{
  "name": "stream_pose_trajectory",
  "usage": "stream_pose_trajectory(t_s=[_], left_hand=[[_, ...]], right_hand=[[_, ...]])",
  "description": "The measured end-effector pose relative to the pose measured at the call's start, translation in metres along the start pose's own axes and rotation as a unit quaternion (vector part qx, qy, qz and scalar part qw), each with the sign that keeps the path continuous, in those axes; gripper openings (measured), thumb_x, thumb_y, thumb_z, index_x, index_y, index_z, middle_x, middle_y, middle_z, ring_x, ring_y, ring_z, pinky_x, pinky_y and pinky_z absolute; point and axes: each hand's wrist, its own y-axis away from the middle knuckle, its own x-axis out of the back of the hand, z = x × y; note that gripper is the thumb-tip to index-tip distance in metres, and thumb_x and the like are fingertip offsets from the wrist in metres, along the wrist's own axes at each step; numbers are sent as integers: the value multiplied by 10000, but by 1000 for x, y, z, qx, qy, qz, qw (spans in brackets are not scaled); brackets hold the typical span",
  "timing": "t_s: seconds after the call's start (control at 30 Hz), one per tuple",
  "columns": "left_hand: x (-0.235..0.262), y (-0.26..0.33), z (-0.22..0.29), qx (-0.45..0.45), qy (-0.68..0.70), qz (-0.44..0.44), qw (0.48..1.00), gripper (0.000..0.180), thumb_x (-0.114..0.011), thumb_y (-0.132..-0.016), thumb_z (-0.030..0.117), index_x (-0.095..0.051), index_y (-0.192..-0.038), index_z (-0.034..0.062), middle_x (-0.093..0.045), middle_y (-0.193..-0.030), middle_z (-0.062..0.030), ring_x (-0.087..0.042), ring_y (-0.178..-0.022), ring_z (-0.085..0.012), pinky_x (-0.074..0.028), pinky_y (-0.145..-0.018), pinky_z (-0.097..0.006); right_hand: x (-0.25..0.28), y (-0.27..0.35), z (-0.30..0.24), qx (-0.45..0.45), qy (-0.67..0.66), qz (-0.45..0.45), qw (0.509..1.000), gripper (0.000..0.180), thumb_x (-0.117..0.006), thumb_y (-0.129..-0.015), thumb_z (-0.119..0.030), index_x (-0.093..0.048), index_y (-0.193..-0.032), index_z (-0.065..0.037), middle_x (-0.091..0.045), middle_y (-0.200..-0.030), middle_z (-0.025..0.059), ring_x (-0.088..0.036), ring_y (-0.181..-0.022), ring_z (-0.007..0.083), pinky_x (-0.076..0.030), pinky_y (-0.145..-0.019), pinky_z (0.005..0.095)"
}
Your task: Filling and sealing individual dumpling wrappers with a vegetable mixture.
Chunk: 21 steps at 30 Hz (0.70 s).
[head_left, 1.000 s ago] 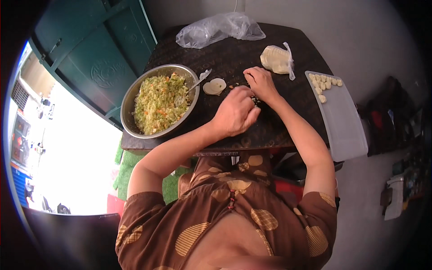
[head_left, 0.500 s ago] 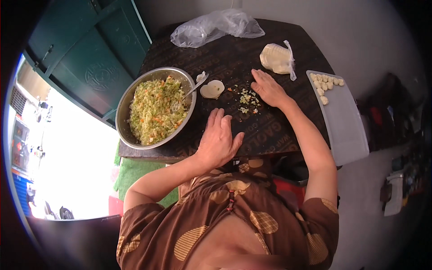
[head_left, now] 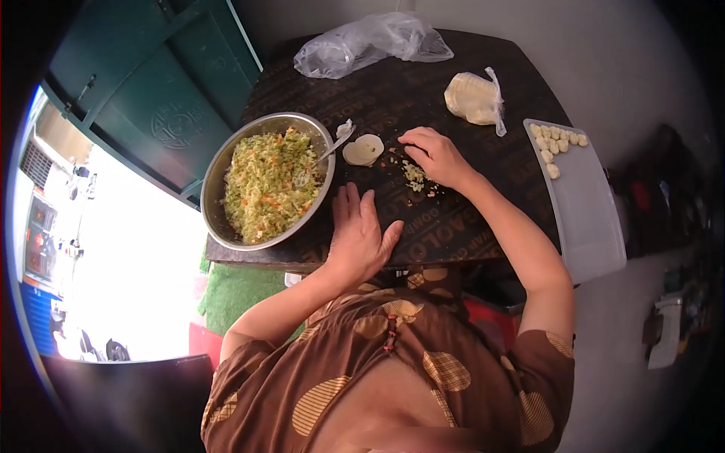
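My left hand (head_left: 359, 232) lies flat and open on the dark table (head_left: 453, 226), just right of a metal bowl (head_left: 219, 174) filled with shredded green and orange vegetable filling (head_left: 268, 183). A spoon (head_left: 336, 143) leans in the bowl's far rim. My right hand (head_left: 434, 155) rests with curled fingers on the table over a small scatter of spilled filling (head_left: 414, 177). A round dough wrapper (head_left: 363, 149) lies flat between the bowl and my right hand.
A stack of wrappers in clear plastic (head_left: 473, 97) sits at the back right. A white tray (head_left: 585, 211) with several folded dumplings (head_left: 555, 143) stands at the right edge. A crumpled clear plastic bag (head_left: 370, 45) lies at the far edge. A green door (head_left: 151, 83) is left.
My left hand drew back from beside my right hand and settled flat near the front edge. My right hand stayed over the spilled filling.
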Motion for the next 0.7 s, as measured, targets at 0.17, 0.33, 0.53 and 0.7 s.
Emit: stream_pose_trajectory(t_s=[0.17, 0.33, 0.53, 0.7], left_hand=[[-10, -20, 10, -45, 92, -4, 995, 657, -571, -885, 339, -318, -1282, -118, -296, -1323, -401, -312, -1234, -530, -263, -1052, -532], [-4, -28, 18, -91, 255, -25, 962, 478, -572, -893, 255, -417, -1214, -64, -386, -1296, -336, -381, -1229, -468, -315, -1043, -488], [-4, -30, -1, -91, 250, 43, 963, 229, -586, -870, 152, -558, -1017, -22, -564, -1131, -245, -502, -1114, -420, -388, -979, -450], [1, -33, -9, -64, 262, 78, 960, 175, -606, -839, 100, -576, -961, -22, -590, -1071, -231, -541, -1048, -407, -419, -932, -452]], right_hand=[[-17, -32, 21, 7, 74, 21, 997, 149, -572, -833, -81, -660, -941, -28, -617, -915, 122, -562, -926, 307, -459, -824, 384], [-37, -60, 21, -60, 123, -13, 991, 173, -560, -802, -139, -699, -858, -51, -634, -921, 158, -570, -910, 338, -456, -841, 407], [-47, -74, 20, -95, 156, -64, 981, 135, -561, -750, -124, -682, -767, -68, -639, -870, 175, -574, -900, 348, -455, -841, 405], [-49, -73, 25, -122, 114, -73, 983, 106, -566, -718, -86, -663, -756, -65, -638, -874, 157, -574, -898, 345, -450, -847, 402]])
